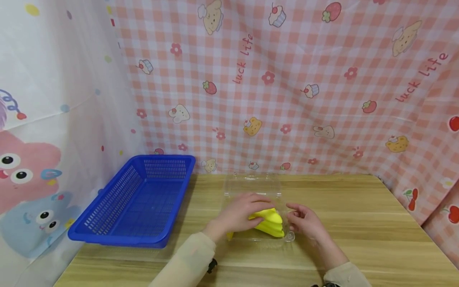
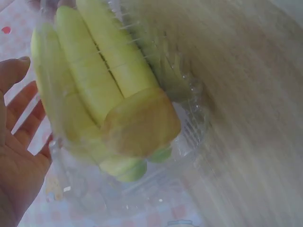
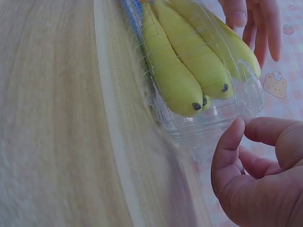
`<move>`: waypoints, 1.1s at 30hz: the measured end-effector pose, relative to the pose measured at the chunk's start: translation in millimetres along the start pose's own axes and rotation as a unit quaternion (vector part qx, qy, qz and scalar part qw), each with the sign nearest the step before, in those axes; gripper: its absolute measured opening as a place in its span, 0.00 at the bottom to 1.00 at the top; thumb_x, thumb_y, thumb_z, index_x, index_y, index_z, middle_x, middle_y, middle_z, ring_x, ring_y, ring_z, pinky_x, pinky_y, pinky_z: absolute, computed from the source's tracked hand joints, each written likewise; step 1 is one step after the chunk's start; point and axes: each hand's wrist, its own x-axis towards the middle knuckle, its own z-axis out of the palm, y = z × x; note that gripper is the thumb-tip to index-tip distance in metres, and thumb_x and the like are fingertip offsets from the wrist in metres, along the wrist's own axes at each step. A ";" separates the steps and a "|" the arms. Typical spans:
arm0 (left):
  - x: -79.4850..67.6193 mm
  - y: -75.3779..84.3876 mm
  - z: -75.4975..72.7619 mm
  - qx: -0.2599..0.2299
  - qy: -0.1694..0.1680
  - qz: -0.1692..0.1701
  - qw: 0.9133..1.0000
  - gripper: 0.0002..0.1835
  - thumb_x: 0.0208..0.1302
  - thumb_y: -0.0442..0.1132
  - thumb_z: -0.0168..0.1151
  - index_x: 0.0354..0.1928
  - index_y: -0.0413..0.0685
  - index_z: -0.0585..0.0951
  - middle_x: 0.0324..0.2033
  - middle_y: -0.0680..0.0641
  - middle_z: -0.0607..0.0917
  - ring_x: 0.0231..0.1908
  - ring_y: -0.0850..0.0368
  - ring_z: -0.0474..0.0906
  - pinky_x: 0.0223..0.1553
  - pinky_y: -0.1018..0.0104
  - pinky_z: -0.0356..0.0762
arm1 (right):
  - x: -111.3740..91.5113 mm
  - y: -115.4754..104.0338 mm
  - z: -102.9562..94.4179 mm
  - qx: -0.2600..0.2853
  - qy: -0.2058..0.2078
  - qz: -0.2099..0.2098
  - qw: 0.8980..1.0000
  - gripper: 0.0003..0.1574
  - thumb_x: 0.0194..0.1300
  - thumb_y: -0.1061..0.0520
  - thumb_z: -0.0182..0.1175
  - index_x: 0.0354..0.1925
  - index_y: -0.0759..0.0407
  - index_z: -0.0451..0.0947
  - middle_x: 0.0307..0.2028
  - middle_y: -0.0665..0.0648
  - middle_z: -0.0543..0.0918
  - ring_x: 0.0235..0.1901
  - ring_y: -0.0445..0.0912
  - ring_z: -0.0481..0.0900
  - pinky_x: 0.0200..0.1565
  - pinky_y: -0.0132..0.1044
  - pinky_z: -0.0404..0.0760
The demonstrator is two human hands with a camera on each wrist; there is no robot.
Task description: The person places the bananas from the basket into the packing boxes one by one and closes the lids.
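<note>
Cream sleeves (image 1: 190,255) reached in from the near side, with two bare hands ahead of them. The right hand (image 1: 306,225) pinched the right edge of a clear plastic container (image 1: 289,236) between thumb and forefinger, its other fingers bent. The left hand (image 1: 244,213) was over the yellow bananas (image 1: 272,224), its fingers loose and parted; whether they pressed on the fruit I could not tell. The bananas lay in the container on the wooden table (image 1: 358,223), dark tips toward the right hand and the joined stem to the left, with the clear lid (image 1: 252,185) raised behind. Off to the left stood a blue basket (image 1: 150,203), and at the back hung a pink checked cloth (image 1: 305,48)
</note>
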 end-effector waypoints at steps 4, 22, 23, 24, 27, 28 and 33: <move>-6.5 -2.3 -3.9 -0.023 0.025 -0.038 0.999 0.25 0.65 0.42 0.67 0.64 0.54 0.78 0.60 0.51 0.80 0.60 0.55 0.74 0.65 0.58 0.66 | -0.3 -0.8 0.6 -0.004 0.004 0.000 1.000 0.31 0.71 0.67 0.54 0.67 0.78 0.60 0.35 0.55 0.72 0.29 0.40 0.72 0.30 0.28 0.79; -34.7 -12.4 -17.8 -0.138 0.125 -0.220 0.958 0.24 0.65 0.39 0.66 0.63 0.47 0.77 0.57 0.46 0.82 0.56 0.49 0.77 0.59 0.52 0.74 | 0.9 -8.9 -7.9 -0.063 0.019 -0.044 0.997 0.32 0.71 0.63 0.56 0.67 0.78 0.60 0.43 0.58 0.77 0.36 0.40 0.76 0.36 0.31 0.81; -35.9 -13.2 -18.0 -0.144 0.130 -0.225 0.955 0.24 0.64 0.38 0.66 0.63 0.46 0.77 0.56 0.46 0.82 0.55 0.49 0.78 0.58 0.52 0.74 | 1.1 -9.8 -7.9 -0.062 0.020 -0.044 0.997 0.33 0.72 0.62 0.56 0.67 0.78 0.60 0.44 0.59 0.77 0.37 0.40 0.76 0.37 0.31 0.81; -37.1 -14.2 -17.9 -0.150 0.137 -0.229 0.952 0.24 0.64 0.38 0.66 0.62 0.45 0.78 0.55 0.45 0.82 0.54 0.50 0.78 0.57 0.52 0.75 | 1.2 -10.8 -7.8 -0.059 0.022 -0.042 0.997 0.33 0.72 0.62 0.56 0.67 0.78 0.60 0.46 0.60 0.77 0.38 0.40 0.76 0.39 0.32 0.82; -40.1 -18.0 -16.0 -0.162 0.163 -0.239 0.943 0.22 0.63 0.35 0.67 0.60 0.42 0.79 0.52 0.44 0.84 0.50 0.50 0.79 0.54 0.52 0.77 | 1.3 -14.6 -7.3 -0.060 0.026 -0.042 0.997 0.33 0.72 0.60 0.56 0.68 0.76 0.60 0.52 0.65 0.76 0.42 0.39 0.76 0.44 0.33 0.82; -40.8 -19.0 -15.4 -0.168 0.173 -0.243 0.940 0.22 0.63 0.34 0.67 0.59 0.41 0.79 0.51 0.44 0.84 0.49 0.49 0.80 0.53 0.52 0.78 | 1.4 -16.0 -7.1 -0.062 0.027 -0.042 0.997 0.34 0.72 0.59 0.57 0.68 0.76 0.60 0.54 0.67 0.75 0.44 0.39 0.76 0.46 0.34 0.82; -43.4 -22.7 -14.2 -0.222 0.223 -0.281 0.907 0.19 0.62 0.30 0.66 0.55 0.37 0.81 0.47 0.40 0.86 0.44 0.45 0.82 0.46 0.48 0.79 | 3.9 -22.0 -6.5 -0.076 0.027 -0.044 0.996 0.35 0.74 0.56 0.57 0.70 0.73 0.60 0.59 0.71 0.71 0.50 0.44 0.75 0.53 0.38 0.80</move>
